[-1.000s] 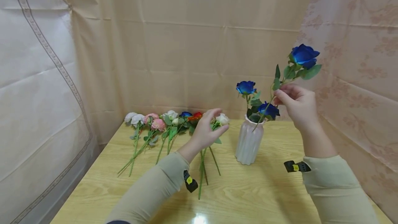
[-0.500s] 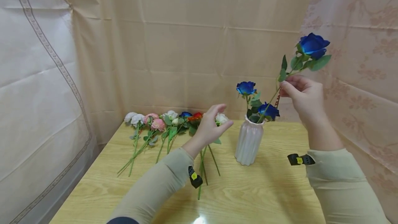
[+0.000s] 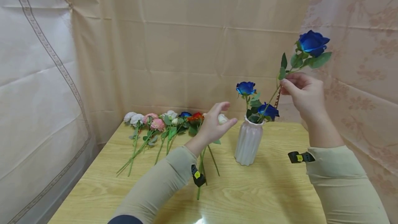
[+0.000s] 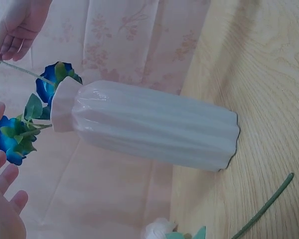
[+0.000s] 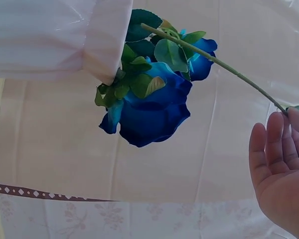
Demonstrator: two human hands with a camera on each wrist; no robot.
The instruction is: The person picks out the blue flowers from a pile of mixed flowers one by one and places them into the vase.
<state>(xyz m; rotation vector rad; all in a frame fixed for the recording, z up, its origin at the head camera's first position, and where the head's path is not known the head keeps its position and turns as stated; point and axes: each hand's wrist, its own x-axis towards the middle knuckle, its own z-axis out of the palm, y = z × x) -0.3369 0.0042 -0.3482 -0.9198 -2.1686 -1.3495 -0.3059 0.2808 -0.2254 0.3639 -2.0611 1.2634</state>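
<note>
A pale, ribbed vase (image 3: 248,142) stands upright on the wooden table with two blue roses in its mouth, one upright (image 3: 245,88) and one leaning right (image 3: 268,110). Up and to the right of it, my right hand (image 3: 306,96) pinches the stem of a third blue rose (image 3: 313,43) between thumb and fingers, just below its leaves. That stem (image 5: 224,67) slants down, its cut end near the vase's mouth among the leaves. My left hand (image 3: 214,123), fingers spread and holding nothing, hovers left of the vase, apart from it.
Several flowers lie in a row on the table (image 3: 248,196) left of the vase: white (image 3: 136,118), pink (image 3: 158,124), blue (image 3: 185,114) and orange-red (image 3: 196,117). A white rose (image 3: 222,119) is partly behind my left hand. Beige curtains (image 3: 186,44) hang around the table.
My right hand has risen and moved right with the blue rose, then slowed. The left hand has drifted slightly right and up, closer to the vase. The vase stays in place.
</note>
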